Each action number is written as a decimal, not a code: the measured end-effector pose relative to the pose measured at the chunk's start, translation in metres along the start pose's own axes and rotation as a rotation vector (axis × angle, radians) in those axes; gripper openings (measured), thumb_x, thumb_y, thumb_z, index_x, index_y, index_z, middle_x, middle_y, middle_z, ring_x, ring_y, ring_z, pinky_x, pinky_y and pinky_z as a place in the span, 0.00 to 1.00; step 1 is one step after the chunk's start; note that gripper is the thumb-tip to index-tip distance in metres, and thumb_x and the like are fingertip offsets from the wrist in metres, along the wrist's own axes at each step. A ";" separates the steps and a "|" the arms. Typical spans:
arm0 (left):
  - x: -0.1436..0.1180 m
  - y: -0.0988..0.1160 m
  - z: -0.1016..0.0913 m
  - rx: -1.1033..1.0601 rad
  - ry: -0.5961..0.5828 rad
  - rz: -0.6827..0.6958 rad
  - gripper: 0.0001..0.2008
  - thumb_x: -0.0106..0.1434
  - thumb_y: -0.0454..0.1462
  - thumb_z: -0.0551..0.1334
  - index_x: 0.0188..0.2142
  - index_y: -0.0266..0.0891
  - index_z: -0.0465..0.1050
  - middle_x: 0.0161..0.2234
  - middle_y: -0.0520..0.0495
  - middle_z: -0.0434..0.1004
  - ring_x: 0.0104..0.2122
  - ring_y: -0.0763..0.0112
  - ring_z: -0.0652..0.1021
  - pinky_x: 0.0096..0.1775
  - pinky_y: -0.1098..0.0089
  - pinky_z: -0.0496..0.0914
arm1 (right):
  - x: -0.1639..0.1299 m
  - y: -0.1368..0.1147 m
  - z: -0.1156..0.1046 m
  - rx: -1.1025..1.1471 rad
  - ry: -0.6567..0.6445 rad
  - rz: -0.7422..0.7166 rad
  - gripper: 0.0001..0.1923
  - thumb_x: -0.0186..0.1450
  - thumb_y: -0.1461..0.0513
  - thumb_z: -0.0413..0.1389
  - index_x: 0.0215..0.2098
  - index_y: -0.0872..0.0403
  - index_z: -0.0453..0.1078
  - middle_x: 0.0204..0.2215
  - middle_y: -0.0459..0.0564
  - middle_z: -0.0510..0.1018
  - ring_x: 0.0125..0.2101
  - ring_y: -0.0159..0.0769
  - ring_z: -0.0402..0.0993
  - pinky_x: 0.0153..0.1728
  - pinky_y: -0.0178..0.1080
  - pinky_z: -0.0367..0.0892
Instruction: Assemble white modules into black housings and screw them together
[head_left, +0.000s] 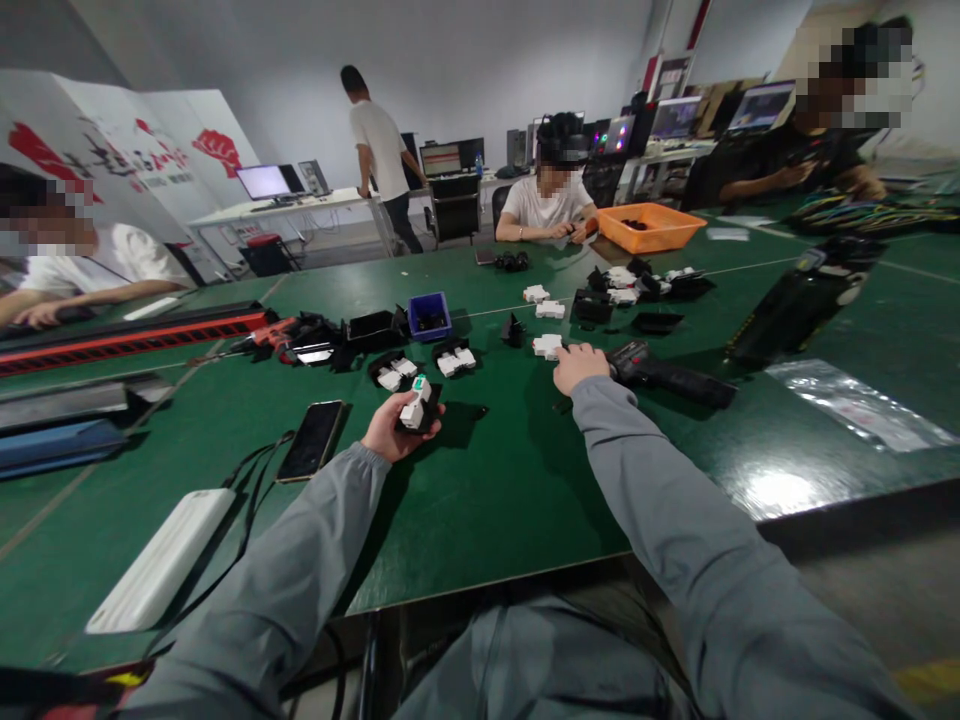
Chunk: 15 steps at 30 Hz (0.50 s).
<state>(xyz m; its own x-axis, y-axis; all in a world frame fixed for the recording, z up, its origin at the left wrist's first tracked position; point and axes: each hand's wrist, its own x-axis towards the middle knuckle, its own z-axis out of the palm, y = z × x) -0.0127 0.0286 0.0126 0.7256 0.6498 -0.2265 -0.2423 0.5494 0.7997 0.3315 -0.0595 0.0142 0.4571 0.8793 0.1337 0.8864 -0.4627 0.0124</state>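
Grey-sleeved hands (480, 395) outstretched over table (525, 480)

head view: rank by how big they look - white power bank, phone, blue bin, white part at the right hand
1. white power bank, though it lies nearest the camera, which inflates it
2. phone
3. blue bin, farther off, so its true rank against the phone is unsure
4. white part at the right hand
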 end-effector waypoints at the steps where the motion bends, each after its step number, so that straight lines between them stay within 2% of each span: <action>1: 0.000 0.000 0.000 0.002 0.001 0.001 0.21 0.57 0.42 0.61 0.47 0.31 0.71 0.35 0.36 0.80 0.25 0.63 0.78 0.22 0.70 0.67 | 0.000 0.000 0.000 0.001 0.001 0.008 0.21 0.67 0.59 0.48 0.55 0.58 0.68 0.54 0.64 0.72 0.54 0.54 0.62 0.50 0.50 0.56; 5: 0.001 -0.001 -0.001 0.010 0.000 0.004 0.21 0.57 0.42 0.61 0.47 0.31 0.71 0.35 0.36 0.80 0.25 0.62 0.78 0.22 0.70 0.67 | 0.002 -0.001 -0.002 0.012 0.011 0.071 0.25 0.67 0.51 0.50 0.53 0.63 0.66 0.51 0.69 0.73 0.52 0.56 0.66 0.48 0.49 0.59; 8: 0.002 -0.002 -0.002 0.010 -0.008 0.008 0.21 0.57 0.41 0.61 0.47 0.31 0.71 0.35 0.36 0.80 0.25 0.62 0.78 0.22 0.69 0.67 | 0.003 -0.002 -0.004 0.030 0.019 0.112 0.26 0.67 0.50 0.52 0.52 0.64 0.64 0.48 0.70 0.75 0.49 0.55 0.70 0.46 0.48 0.61; 12: 0.002 -0.002 -0.002 0.013 -0.008 0.006 0.21 0.57 0.41 0.61 0.47 0.31 0.71 0.35 0.36 0.80 0.25 0.62 0.78 0.22 0.69 0.67 | 0.004 -0.002 -0.004 0.073 0.014 0.097 0.22 0.65 0.52 0.55 0.50 0.60 0.66 0.44 0.65 0.78 0.45 0.52 0.74 0.43 0.45 0.63; 15: 0.002 -0.002 -0.003 0.011 -0.010 0.008 0.21 0.57 0.41 0.61 0.48 0.31 0.71 0.35 0.36 0.80 0.24 0.62 0.78 0.22 0.69 0.67 | 0.006 0.003 -0.006 0.141 0.003 0.077 0.20 0.66 0.48 0.54 0.47 0.54 0.67 0.42 0.58 0.79 0.42 0.48 0.76 0.39 0.42 0.64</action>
<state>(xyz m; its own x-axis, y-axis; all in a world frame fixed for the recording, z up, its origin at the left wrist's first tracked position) -0.0127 0.0306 0.0091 0.7304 0.6484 -0.2147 -0.2409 0.5387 0.8073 0.3359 -0.0564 0.0213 0.5242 0.8413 0.1319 0.8502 -0.5082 -0.1378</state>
